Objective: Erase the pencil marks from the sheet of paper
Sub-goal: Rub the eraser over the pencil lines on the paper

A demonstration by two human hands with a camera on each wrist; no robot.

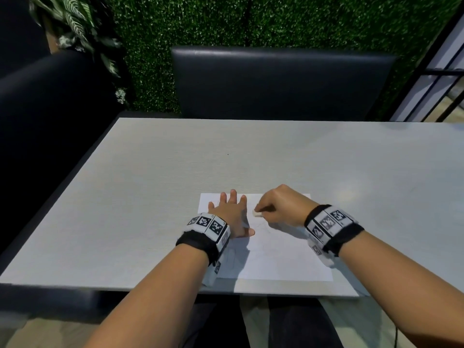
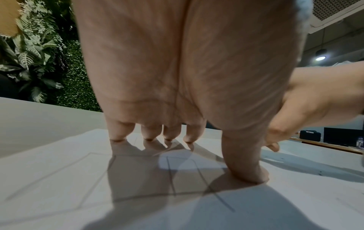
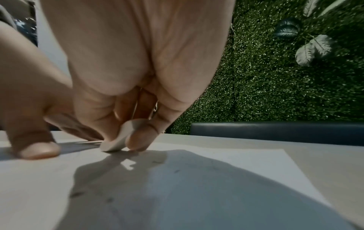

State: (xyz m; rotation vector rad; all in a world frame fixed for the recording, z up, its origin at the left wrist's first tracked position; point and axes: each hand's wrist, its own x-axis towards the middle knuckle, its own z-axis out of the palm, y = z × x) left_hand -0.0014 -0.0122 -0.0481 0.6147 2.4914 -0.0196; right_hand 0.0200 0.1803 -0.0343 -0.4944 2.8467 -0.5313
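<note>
Eraser (image 1: 257,213) on paper (image 1: 281,262)

No words, numbers or brand names can be read anywhere. The only signs are black-and-white square code patterns on the left wrist band (image 1: 209,226) and the right wrist band (image 1: 327,222); they carry no letters.

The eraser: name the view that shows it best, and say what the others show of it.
The right wrist view. There the eraser fills the centre, pinched by the right hand, its edge down on the paper. The head view shows only a small white block. The left wrist view does not show it.
</note>
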